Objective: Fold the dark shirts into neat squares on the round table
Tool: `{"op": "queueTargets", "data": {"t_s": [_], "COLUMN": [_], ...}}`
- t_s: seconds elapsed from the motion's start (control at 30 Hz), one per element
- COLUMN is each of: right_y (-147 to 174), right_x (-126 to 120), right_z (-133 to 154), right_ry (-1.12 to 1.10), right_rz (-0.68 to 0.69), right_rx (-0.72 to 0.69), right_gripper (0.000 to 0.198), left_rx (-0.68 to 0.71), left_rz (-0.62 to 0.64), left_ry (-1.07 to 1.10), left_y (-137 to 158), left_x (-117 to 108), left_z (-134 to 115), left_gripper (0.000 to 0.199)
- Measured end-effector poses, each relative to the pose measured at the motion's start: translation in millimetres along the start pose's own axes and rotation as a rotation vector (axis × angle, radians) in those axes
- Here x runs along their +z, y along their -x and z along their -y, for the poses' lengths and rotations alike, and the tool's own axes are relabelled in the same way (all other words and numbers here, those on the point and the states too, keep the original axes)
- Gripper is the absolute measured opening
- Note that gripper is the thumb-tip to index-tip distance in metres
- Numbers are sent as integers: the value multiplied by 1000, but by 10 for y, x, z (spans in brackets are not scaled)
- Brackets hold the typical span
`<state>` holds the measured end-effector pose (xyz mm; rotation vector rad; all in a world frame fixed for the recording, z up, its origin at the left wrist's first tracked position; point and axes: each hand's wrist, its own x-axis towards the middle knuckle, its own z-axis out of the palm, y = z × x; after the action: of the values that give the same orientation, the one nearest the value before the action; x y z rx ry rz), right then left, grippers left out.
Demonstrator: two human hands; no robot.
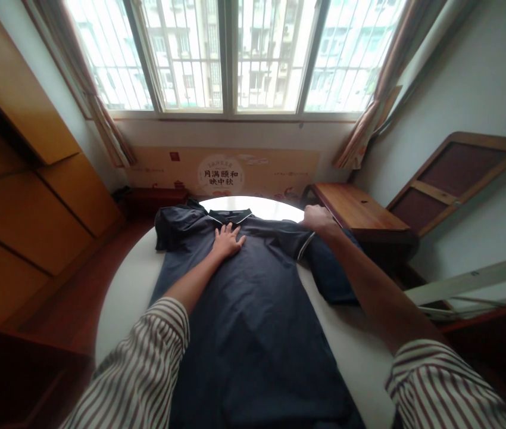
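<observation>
A dark navy polo shirt (253, 310) lies spread on a white round table (121, 298), its collar towards the window. White piping edges the collar and the sleeve on the right. My left hand (228, 241) rests flat on the chest just below the collar, fingers spread. At the top of the right-hand sleeve, my right hand (319, 219) is closed on the shirt's fabric; its fingertips are hidden. Partly beneath that sleeve and my forearm is another dark blue piece of cloth (331, 274). The sleeve on the left lies bunched.
Beyond the table stand a wooden cabinet (355, 205) and a leaning wooden panel (453, 179) on the right. Yellow-brown cupboards (12, 196) line the left wall. A printed banner (257, 170) hangs under the barred window (230, 59), with curtains at both sides.
</observation>
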<state>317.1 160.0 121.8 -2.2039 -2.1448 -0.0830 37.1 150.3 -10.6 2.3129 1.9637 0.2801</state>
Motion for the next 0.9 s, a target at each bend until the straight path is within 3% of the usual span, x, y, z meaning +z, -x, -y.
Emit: {"op": "queueTargets", "data": {"t_s": [0.1, 0.27, 0.5, 0.7, 0.9], "right_y": [-252, -604, -710, -710, -669], "right_x": [44, 261, 574, 511, 436], "right_z": [186, 537, 706, 637, 650], "right_ry": [-69, -150, -116, -57, -8], "right_rz": [-4, 122, 314, 107, 31], "right_rx": [-122, -224, -288, -244, -217], "right_gripper": [33, 30, 26, 41, 50], "left_rx": [-7, -1, 10, 16, 18], "left_rz": [-5, -9, -52, -67, -45], "left_ry": [6, 11, -5, -9, 12], "left_y": [-3, 2, -3, -9, -19], "left_x": [5, 6, 54, 74, 56], "left_z": [-2, 1, 21, 26, 29], "left_gripper": [68, 67, 67, 66, 66]}}
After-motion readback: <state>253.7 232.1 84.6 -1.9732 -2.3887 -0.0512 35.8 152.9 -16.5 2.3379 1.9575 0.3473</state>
